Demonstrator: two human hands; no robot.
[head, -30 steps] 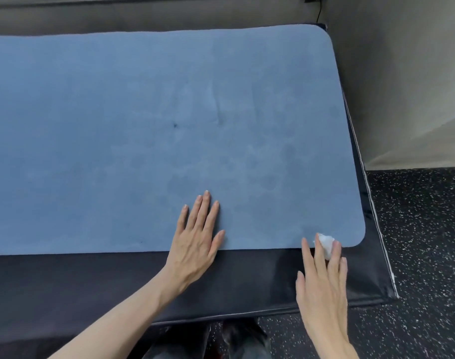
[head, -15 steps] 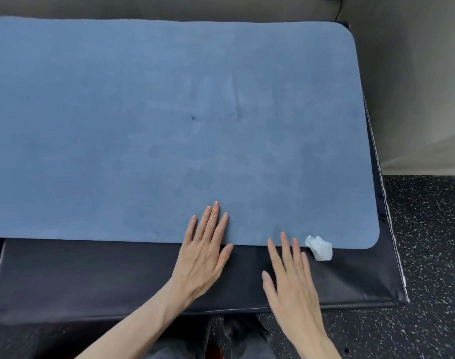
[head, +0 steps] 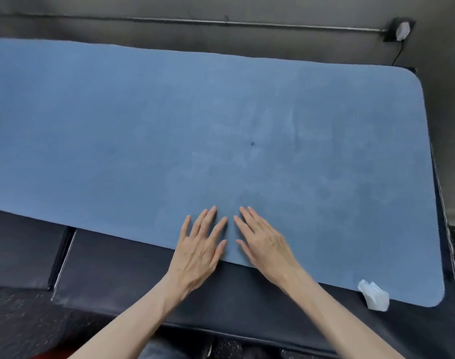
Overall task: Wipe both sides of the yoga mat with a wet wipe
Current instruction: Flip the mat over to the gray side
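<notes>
The blue yoga mat [head: 221, 130] lies flat and unrolled across black floor pads. My left hand [head: 201, 248] rests palm down on the mat's near edge with its fingers straight and spread. Right beside it, my right hand [head: 266, 244] lies flat on the same edge, fingers straight. Neither hand holds anything. The crumpled white wet wipe [head: 374, 295] sits alone on the mat's near right corner, well to the right of my right hand.
Black padded gym mats [head: 117, 270] lie under the yoga mat, with a seam at the left. A grey wall with a rail [head: 221, 22] runs behind. A small white device with a cable [head: 402, 31] hangs at the far right. Speckled floor shows below.
My right hand left the wipe at the mat's corner and moved left onto the near edge beside my left hand. The camera view shifted left and tilted.
</notes>
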